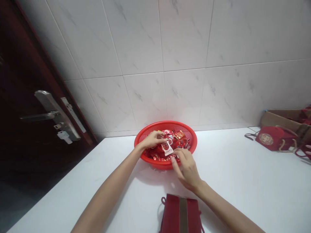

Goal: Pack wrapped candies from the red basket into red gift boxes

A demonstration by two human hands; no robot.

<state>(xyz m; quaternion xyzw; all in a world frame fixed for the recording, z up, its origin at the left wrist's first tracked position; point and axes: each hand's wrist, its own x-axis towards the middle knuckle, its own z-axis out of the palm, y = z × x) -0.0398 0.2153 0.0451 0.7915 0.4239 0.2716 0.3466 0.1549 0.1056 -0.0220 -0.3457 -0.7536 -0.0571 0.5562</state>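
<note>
A red plastic basket (191, 147) with a perforated wall stands against the tiled wall, filled with wrapped candies (179, 135) in red and gold. My left hand (153, 139) reaches over its left side, fingers pinched at the top of a small white and red candy packet (167, 148) printed "CANDY". At the packet's lower right corner is my right hand (186, 166), thumb and fingers slightly apart; whether they touch the packet I cannot tell. Nearer to me, between my forearms, lies a dark red gift box (170, 213) with a brown band and cord loops, partly cut off below.
A red gift box (275, 138) with a gold emblem and cords sits on the right of the white table (233, 181). Behind it is a cardboard box (279, 118) with red items. Another red piece shows at the right edge. A dark door (21, 145) with a metal handle is at left.
</note>
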